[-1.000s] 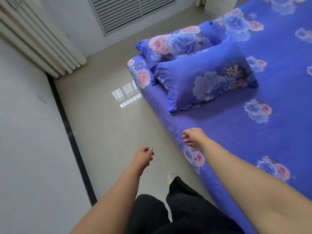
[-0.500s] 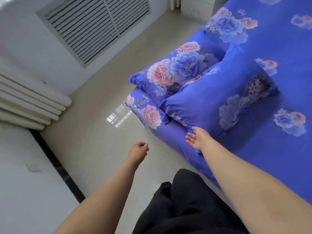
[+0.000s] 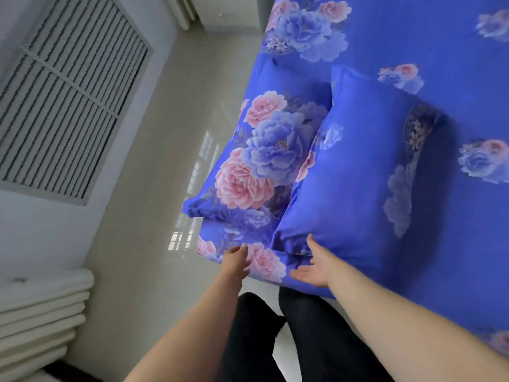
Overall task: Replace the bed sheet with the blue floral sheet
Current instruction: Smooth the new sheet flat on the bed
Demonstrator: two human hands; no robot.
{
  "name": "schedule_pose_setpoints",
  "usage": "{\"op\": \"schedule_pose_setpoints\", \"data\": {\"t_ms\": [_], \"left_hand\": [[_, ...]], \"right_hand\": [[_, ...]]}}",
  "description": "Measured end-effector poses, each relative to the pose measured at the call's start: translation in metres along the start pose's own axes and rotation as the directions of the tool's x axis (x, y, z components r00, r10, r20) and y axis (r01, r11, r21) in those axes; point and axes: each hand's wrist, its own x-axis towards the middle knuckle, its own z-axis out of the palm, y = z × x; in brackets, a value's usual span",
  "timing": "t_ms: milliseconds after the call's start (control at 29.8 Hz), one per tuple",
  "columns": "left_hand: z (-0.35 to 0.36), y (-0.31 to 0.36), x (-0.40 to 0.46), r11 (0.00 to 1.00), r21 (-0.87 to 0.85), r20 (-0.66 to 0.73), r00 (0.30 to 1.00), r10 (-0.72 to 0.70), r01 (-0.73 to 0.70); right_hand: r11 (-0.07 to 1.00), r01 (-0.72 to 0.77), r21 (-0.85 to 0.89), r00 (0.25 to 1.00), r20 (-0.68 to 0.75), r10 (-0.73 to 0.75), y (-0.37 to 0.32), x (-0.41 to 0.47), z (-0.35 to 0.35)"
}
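Head view: the blue floral sheet covers the bed beyond both hands, smooth cloth printed with pink and blue peonies. The left hand reaches its corner, fingers hidden; the right hand lies spread, palm up, beneath a plump pillow.

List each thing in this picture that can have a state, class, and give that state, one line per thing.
Blue floral sheet: spread over the bed.
Front pillow: lying on the sheet, partly over the back pillow.
Back pillow: lying at the bed's edge, its corner overhanging.
Right hand: open, palm up, by the front pillow's corner.
Left hand: fingers loosely curled at the sheet's corner; grip unclear.
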Motion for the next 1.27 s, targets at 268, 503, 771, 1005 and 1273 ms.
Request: {"op": "schedule_pose_setpoints", "data": {"t_ms": [268,503,771,1005,1273], "left_hand": [[-0.039,0.075,0.099,0.903,0.397,-0.186,0.95,0.252,-0.162],[-0.103,0.161,0.171,0.541,0.813,0.047,0.951,0.305,-0.214],[-0.1,0.214,0.232,0.421,0.869,0.235,0.966,0.11,-0.26],[-0.087,0.226,0.255,0.683,0.718,0.248,0.966,-0.075,-0.132],[-0.082,0.369,0.268,0.568,0.649,0.464,0.854,0.233,-0.507]], "right_hand": [[0.869,0.09,0.486,0.988,-0.157,-0.014,-0.005,0.052,0.051],[0.75,0.162,0.642,0.958,-0.284,0.036,-0.014,0.091,0.108],[0.678,0.378,0.631,0.892,-0.444,-0.084,-0.02,0.115,0.152],[0.591,0.506,0.628,0.805,-0.59,-0.062,-0.041,0.124,0.2],[0.591,0.545,0.595,0.633,-0.754,0.176,-0.083,0.099,0.302]]}}
